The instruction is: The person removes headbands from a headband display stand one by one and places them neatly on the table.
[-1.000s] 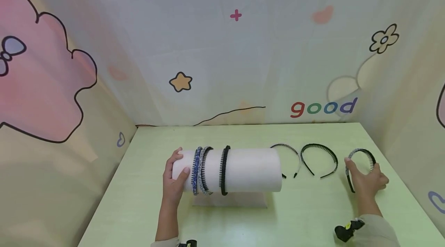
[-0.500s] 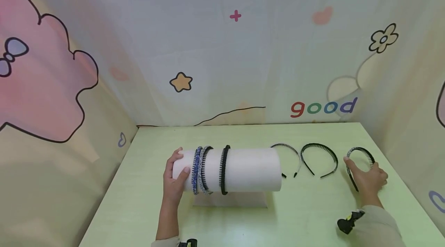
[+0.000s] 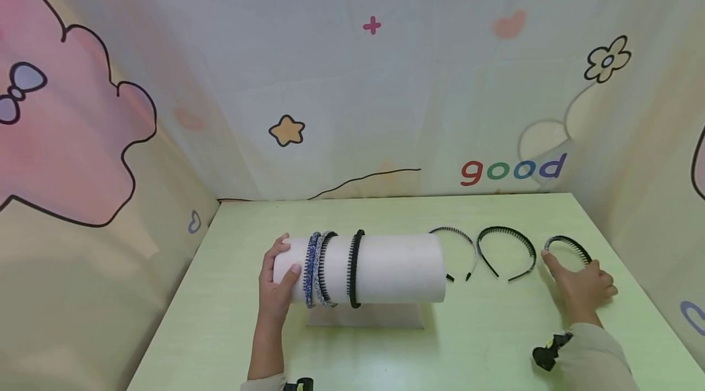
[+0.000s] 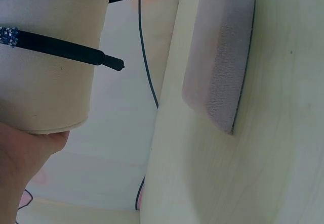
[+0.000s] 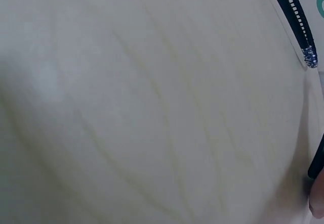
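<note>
At the near-left end of a white cylinder (image 3: 399, 268), my left hand (image 3: 277, 284) grips it, thumb in front and fingers behind. Around the cylinder sit a blue glittery headband (image 3: 310, 271), a silver glittery headband (image 3: 317, 262) beside it, and a black toothed headband (image 3: 355, 268) nearer the middle. Far to the right, my right hand (image 3: 582, 287) holds a toothed black headband with a silver glittery part (image 3: 573, 242) between thumb and fingers; its lower ends are hidden by the hand. The left wrist view shows headband ends (image 4: 61, 49) sticking out past the cylinder.
Under the cylinder is a pale stand (image 3: 366, 316) on the light green table (image 3: 479, 342). Between cylinder and right hand lie a black headband (image 3: 505, 230) and a silver-grey one (image 3: 471, 256), partly behind the cylinder. A printed cloth wall (image 3: 330, 73) encloses the back and sides.
The headband in my right hand has tilted, its arch now lower and flatter and its front leg gone behind the hand. My left hand and the cylinder stay put.
</note>
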Action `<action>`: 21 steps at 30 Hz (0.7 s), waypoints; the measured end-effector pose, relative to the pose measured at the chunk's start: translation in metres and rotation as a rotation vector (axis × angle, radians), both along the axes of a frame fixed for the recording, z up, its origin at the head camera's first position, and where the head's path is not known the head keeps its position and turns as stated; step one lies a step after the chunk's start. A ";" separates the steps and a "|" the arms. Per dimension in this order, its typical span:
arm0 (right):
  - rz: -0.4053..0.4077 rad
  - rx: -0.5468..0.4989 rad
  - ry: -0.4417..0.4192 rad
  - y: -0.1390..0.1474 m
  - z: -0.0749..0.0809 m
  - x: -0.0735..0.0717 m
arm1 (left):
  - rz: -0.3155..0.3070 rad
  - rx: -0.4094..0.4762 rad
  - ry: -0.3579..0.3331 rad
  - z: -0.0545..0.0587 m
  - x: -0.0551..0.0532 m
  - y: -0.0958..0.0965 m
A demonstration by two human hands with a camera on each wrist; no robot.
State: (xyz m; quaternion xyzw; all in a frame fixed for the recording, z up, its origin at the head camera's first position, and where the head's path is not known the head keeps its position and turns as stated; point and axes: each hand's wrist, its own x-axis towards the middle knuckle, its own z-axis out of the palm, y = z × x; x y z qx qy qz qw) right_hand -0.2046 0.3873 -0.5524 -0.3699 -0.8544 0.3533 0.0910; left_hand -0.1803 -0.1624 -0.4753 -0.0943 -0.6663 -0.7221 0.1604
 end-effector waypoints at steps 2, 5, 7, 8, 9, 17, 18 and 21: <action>0.005 0.022 -0.041 0.001 -0.001 0.001 | -0.002 -0.002 0.000 0.000 0.000 0.000; 0.001 0.032 -0.072 0.002 -0.002 0.001 | -0.001 -0.004 -0.003 0.001 0.000 -0.001; 0.003 0.030 -0.071 0.003 -0.003 0.001 | 0.004 -0.002 -0.005 0.001 -0.001 -0.001; 0.005 0.031 -0.072 0.004 -0.003 0.001 | 0.005 0.000 -0.005 0.000 -0.001 0.000; 0.010 0.032 -0.075 0.005 -0.003 0.001 | 0.007 0.000 -0.003 -0.001 -0.001 0.000; 0.068 0.036 -0.125 0.004 0.006 -0.001 | 0.003 -0.014 0.007 0.000 0.001 0.000; 0.079 0.039 -0.130 0.004 0.007 -0.001 | 0.006 -0.015 0.003 0.000 0.001 0.000; 0.112 0.053 -0.145 0.005 0.008 -0.002 | 0.010 -0.016 0.001 0.000 0.001 0.000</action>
